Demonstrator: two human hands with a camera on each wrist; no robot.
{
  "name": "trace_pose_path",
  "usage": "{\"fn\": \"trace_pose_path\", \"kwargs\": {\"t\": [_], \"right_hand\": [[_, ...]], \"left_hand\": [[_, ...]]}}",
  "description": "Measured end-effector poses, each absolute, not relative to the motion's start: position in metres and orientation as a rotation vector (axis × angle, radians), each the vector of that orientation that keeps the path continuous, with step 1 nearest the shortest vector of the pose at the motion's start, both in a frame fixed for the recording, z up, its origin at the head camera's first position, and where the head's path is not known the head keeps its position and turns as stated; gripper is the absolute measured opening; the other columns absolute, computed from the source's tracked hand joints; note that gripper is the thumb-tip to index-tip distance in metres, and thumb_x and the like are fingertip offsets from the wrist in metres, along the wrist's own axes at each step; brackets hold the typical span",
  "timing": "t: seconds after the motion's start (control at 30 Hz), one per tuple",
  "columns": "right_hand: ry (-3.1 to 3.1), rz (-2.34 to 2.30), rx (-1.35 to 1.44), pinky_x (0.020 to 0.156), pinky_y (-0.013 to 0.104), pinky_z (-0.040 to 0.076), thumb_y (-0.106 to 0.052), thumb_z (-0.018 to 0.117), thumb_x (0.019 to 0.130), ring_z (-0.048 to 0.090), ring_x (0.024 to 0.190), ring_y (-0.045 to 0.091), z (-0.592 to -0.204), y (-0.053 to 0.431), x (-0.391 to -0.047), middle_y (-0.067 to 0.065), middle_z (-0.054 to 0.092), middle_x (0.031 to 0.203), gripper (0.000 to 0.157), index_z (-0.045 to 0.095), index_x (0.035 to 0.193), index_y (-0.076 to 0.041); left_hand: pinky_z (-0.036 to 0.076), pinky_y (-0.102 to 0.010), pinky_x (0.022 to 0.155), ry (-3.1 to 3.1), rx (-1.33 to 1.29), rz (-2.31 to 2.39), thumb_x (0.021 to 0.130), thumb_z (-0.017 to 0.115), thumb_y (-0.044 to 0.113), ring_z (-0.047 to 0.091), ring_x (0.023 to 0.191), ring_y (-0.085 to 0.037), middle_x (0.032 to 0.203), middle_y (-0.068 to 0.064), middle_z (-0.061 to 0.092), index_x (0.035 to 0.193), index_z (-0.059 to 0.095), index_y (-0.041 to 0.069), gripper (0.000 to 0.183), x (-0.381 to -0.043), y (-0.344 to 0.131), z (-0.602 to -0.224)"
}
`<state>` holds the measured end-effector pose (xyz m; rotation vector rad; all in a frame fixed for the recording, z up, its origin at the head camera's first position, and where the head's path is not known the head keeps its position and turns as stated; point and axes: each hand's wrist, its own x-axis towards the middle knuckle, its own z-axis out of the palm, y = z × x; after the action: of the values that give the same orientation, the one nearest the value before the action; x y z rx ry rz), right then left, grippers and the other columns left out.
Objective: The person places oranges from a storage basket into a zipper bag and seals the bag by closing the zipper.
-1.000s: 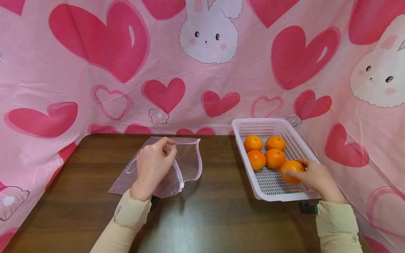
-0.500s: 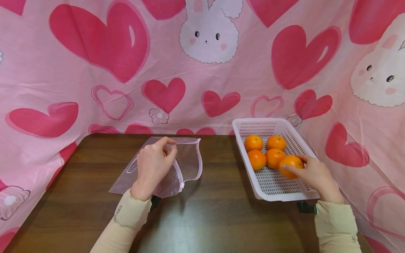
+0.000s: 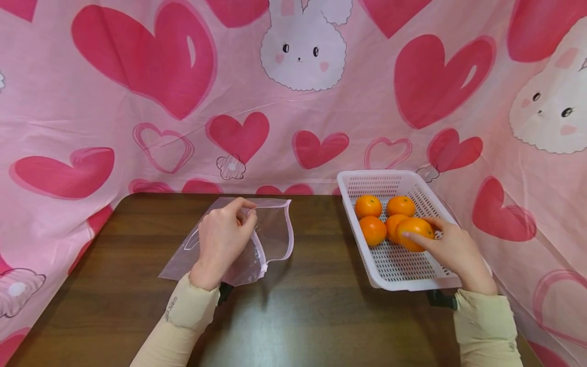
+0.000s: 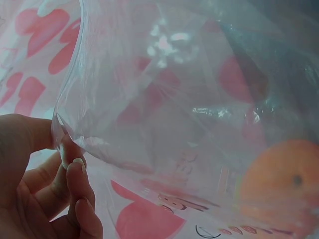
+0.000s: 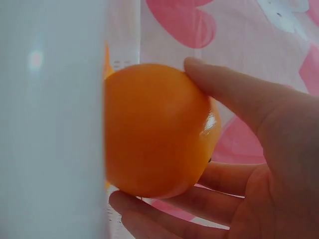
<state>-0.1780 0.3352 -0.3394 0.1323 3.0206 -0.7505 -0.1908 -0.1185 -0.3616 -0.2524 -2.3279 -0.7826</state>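
Note:
My left hand (image 3: 223, 239) pinches the edge of a clear zip bag (image 3: 275, 232) between thumb and fingers. Pink zip strips edge the bag's mouth, which gapes to the right with the slider at its near corner. Through the film in the left wrist view, a round orange (image 4: 279, 186) shows at lower right. Over the white basket (image 3: 415, 283), my right hand (image 3: 458, 250) grips an orange (image 3: 415, 234), thumb on one side and fingers on the other. In the head view that fruit partly covers another orange (image 3: 393, 224) behind it.
Several more oranges, among them one at the back left (image 3: 368, 207), sit in the basket's left half. The basket stands at the right of the brown wooden table (image 3: 302, 306). A pink heart-print cloth (image 3: 284, 112) hangs behind and along both sides.
The right hand has lifted the orange from the basket's near right part and carried it left, now overlapping a neighbouring orange. The left hand and bag have stayed in place.

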Motion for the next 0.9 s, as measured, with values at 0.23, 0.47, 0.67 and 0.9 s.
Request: {"fn": "trace_pose_path", "kwargs": {"t": [0.23,0.47,0.67,0.9], "right_hand": [[3.021,-0.780,0.114,0.077,0.058,0.056,-0.066,0.064,0.089,0.058,0.102,0.046,-0.338,0.329,-0.178,0.034,0.053,0.131,0.097,0.042,0.148,0.007],[3.034,-0.879,0.059,0.080,0.057,0.056,-0.063,0.066,0.090,0.059,0.102,0.042,-0.338,0.320,-0.179,0.032,0.056,0.130,0.093,0.044,0.148,0.006],[3.034,-0.935,0.044,0.083,0.057,0.055,-0.061,0.065,0.091,0.059,0.102,0.041,-0.334,0.311,-0.180,0.030,0.056,0.131,0.091,0.043,0.150,0.004],[3.050,-1.000,0.030,0.086,0.058,0.053,-0.060,0.064,0.093,0.058,0.106,0.042,-0.331,0.297,-0.180,0.028,0.055,0.135,0.086,0.046,0.149,0.003]], "left_hand": [[0.032,-0.035,0.042,-2.307,-0.250,-0.769,0.089,0.067,0.018,0.041,0.043,-0.013,0.055,0.006,0.051,0.094,0.078,0.014,0.013,-0.192,-0.118,-0.362],[0.032,-0.034,0.041,-2.309,-0.249,-0.785,0.089,0.069,0.017,0.040,0.043,-0.013,0.056,0.005,0.052,0.095,0.078,0.013,0.012,-0.191,-0.118,-0.363],[0.032,-0.035,0.042,-2.307,-0.250,-0.782,0.089,0.068,0.018,0.041,0.044,-0.013,0.056,0.005,0.052,0.095,0.078,0.013,0.012,-0.192,-0.118,-0.363],[0.032,-0.035,0.042,-2.308,-0.245,-0.775,0.090,0.067,0.018,0.042,0.044,-0.014,0.056,0.006,0.052,0.095,0.078,0.014,0.013,-0.191,-0.117,-0.363]]}}
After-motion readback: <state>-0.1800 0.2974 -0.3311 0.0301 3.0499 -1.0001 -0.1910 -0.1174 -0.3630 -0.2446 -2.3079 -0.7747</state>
